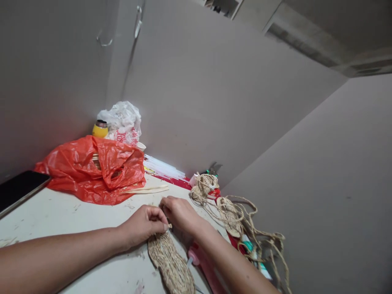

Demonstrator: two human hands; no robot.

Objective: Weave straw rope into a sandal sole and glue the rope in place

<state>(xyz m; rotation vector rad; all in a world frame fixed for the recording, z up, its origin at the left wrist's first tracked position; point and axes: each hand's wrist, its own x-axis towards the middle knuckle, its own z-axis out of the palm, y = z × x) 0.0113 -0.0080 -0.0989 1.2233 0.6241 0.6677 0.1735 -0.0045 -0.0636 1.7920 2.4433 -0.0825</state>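
A long, flat piece of coiled straw rope (171,261) lies on the white table, running from beneath my hands to the bottom edge. My left hand (147,224) is closed at its far end, thumb and forefinger pinching a small pale bit of the straw. Just to the right, my right hand (177,212) is also closed, its fingers curled at the same far end; what they hold is hidden. Under my right forearm lies a pink bottle (193,255) with a pale nozzle, partly covered.
A red plastic bag (92,169) and a dark phone (23,190) are at the left. Behind are a yellow jar (100,129), a white bag (124,120) and white sticks (165,167). Loose rope coils (231,216) lie along the right edge of the table (92,220).
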